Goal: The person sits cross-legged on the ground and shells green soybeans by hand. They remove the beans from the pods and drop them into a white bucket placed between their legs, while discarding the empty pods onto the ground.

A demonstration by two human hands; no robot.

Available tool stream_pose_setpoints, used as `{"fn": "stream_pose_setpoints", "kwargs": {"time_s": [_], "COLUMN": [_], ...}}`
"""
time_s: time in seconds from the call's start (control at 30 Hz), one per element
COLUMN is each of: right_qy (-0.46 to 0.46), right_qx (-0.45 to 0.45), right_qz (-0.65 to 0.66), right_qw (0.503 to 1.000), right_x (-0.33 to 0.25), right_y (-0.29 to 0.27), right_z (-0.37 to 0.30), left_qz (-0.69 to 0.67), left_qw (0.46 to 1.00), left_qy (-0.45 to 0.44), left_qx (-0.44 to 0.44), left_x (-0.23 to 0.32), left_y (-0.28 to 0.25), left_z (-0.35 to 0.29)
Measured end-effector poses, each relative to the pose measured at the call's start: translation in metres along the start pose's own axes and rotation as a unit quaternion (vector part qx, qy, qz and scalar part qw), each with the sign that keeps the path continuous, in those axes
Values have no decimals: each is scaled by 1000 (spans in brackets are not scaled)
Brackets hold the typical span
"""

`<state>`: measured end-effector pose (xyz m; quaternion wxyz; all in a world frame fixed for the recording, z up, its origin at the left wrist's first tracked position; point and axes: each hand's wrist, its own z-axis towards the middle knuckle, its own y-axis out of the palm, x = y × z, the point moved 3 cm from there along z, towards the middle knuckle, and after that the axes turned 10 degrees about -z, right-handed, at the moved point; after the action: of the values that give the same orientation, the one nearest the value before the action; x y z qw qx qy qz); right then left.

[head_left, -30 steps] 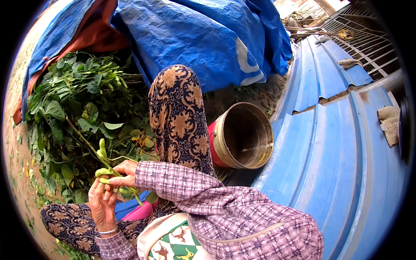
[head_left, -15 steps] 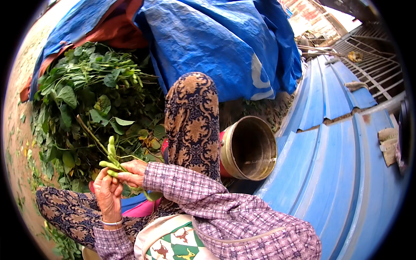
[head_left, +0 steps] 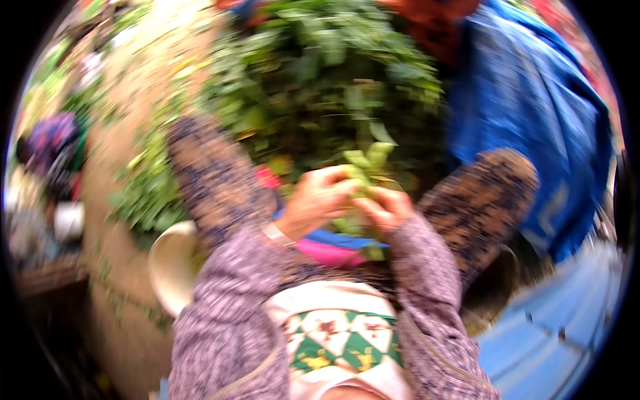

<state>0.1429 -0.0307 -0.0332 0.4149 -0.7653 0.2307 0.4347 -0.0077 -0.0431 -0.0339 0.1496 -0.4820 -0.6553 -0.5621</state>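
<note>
In front of my lap, both hands meet at a cluster of green bean pods (head_left: 373,157) on a stem. My left hand (head_left: 317,200) is closed, its thumb and fingers pinched at the pods' left side. Closed on the right side of the same cluster is my right hand (head_left: 387,210), thumb pressed against the fingers. Motion blur hides the exact fingertip contact. Just below the hands show something blue (head_left: 350,239) and something pink (head_left: 327,253). Beyond the pods rises a heap of leafy green bean plants (head_left: 320,60).
A blue tarp (head_left: 527,127) drapes at the right, beside reddish cloth (head_left: 433,27). A cream tub (head_left: 173,267) stands left of my left leg; a bucket (head_left: 497,293) sits partly behind my right knee. Blue corrugated sheeting (head_left: 553,347) lies at lower right.
The view has swung to the left, so the plant heap, hands and tarp appear farther right. The cream tub now shows more fully. Both hands stay on the pods.
</note>
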Motion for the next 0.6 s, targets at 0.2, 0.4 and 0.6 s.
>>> {"fn": "stream_pose_setpoints", "kwargs": {"time_s": [0.2,0.4,0.6], "right_qy": [-35,-39,2], "right_qx": [93,100,58], "right_qz": [-127,-110,109], "right_qw": [987,988,992], "right_x": [3,0,24], "right_y": [8,10,13], "right_z": [-2,-3,2], "left_qz": [1,162,137], "left_qw": [999,976,968], "left_qy": [50,122,197], "left_qx": [22,77,78], "left_x": [-18,-18,-17], "left_y": [-15,-10,-5], "left_z": [4,6,9]}}
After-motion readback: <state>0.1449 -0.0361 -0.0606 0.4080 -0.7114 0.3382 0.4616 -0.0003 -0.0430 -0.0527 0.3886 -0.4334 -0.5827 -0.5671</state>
